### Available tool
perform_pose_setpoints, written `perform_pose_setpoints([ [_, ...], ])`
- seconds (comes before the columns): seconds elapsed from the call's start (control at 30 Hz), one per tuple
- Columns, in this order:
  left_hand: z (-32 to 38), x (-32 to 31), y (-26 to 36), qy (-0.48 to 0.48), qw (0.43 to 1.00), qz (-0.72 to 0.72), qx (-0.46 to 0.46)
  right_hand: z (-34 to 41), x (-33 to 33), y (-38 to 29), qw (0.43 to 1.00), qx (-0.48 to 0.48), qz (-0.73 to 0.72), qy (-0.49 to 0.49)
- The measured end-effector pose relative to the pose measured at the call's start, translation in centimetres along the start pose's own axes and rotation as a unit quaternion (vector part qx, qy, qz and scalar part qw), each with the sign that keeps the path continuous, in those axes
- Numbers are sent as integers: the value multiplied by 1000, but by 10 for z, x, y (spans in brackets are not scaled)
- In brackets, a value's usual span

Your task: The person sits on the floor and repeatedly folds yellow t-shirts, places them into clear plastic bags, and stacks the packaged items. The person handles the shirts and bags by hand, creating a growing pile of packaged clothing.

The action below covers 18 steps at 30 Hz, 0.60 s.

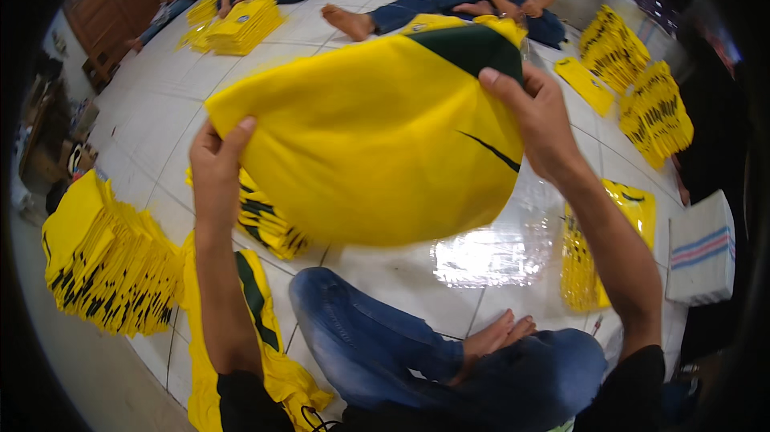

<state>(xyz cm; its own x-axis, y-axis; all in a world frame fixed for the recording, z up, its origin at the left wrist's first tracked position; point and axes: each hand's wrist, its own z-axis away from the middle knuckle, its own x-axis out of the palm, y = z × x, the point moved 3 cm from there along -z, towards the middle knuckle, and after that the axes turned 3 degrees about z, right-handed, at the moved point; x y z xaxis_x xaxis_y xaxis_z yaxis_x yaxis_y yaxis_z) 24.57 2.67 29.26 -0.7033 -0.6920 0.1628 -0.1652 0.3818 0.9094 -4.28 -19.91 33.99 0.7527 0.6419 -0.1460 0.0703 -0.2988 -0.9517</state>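
A yellow fabric garment (373,143) with a dark green panel and a thin dark curved mark is stretched in the air above the tiled floor. My left hand (219,161) pinches its left corner between thumb and fingers. At the upper right, by the green panel, my right hand (535,113) grips the other edge. Below the cloth lie clear plastic bags (493,257), shiny with reflected light. Beside my left forearm, another yellow garment with a green stripe (258,299) lies loosely on the floor. A partly hidden pile of folded yellow garments (271,224) sits beneath the held cloth's left side.
A large stack of folded yellow garments (108,263) leans at left. Plastic-wrapped yellow garments (583,263) lie at right, near a white striped woven bundle (701,248). More stacks (656,113) stand farther right. Several people sit along the far side, one beside a yellow pile (243,29).
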Motion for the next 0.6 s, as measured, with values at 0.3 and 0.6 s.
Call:
perform_pose_setpoints([
  [0.3, 148, 244, 38, -14, 999, -16, -40, 149, -20, 1, 898, -200, 299, 253],
  [0.6, 184, 293, 2, -183, 970, -38, 154, 173, -65, 70, 923, -178, -79, 332],
])
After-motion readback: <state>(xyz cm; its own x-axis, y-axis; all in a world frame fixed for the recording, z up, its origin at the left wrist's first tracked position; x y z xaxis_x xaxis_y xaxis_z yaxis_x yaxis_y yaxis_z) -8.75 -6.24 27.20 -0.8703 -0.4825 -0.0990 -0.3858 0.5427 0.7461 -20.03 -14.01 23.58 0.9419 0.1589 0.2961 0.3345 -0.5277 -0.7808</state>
